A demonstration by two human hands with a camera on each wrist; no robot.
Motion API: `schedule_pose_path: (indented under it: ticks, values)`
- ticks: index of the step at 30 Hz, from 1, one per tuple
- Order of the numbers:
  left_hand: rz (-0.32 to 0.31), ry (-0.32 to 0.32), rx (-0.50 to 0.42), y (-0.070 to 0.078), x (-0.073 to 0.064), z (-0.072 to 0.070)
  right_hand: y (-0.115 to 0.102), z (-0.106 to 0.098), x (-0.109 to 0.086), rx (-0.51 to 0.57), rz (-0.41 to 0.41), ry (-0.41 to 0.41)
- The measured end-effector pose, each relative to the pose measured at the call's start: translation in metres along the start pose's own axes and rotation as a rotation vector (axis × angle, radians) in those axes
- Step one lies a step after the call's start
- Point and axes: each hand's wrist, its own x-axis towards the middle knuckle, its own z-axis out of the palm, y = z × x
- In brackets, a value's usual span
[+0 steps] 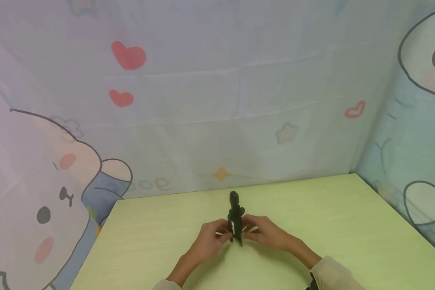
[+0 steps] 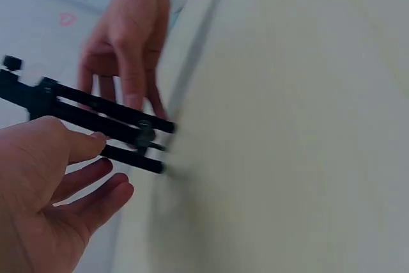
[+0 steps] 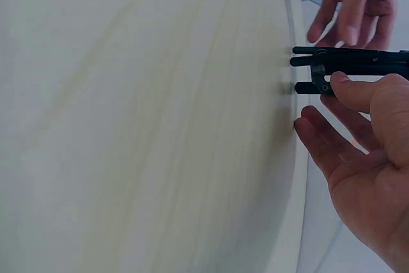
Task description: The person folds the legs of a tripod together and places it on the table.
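Observation:
A small black tripod point(image 1: 235, 211) stands upright above the middle of the table, its legs close together. From the left, my left hand point(image 1: 211, 238) pinches its lower part with thumb and fingers. My right hand point(image 1: 270, 233) pinches it from the other side. In the left wrist view, the tripod point(image 2: 96, 118) lies across the picture, its leg ends apart from one another and the left thumb on a leg. The right wrist view has the right thumb on the tripod point(image 3: 354, 65) near its joint, the lower fingers spread loosely beneath.
The pale yellow-green table point(image 1: 159, 233) reaches back to a hanging cloth point(image 1: 203, 100) printed with hearts and cartoon animals. Part of another black object point(image 1: 313, 282) shows at the bottom edge, beside the right sleeve point(image 1: 335, 274).

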Motion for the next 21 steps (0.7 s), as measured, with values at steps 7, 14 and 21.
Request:
schedule_pose_path:
  ticks: [7, 14, 21]
  values:
    - [0.091, 0.011, 0.049, 0.048, 0.009, -0.036, -0.004, 0.0, 0.004, -0.014, 0.039, 0.036]
    - [0.149, -0.016, 0.058, 0.101, 0.029, -0.059, -0.002, 0.003, 0.008, 0.014, 0.059, 0.029]
    - [0.168, -0.087, 0.196, 0.115, 0.042, -0.064, 0.002, 0.012, 0.014, 0.073, 0.072, 0.006]
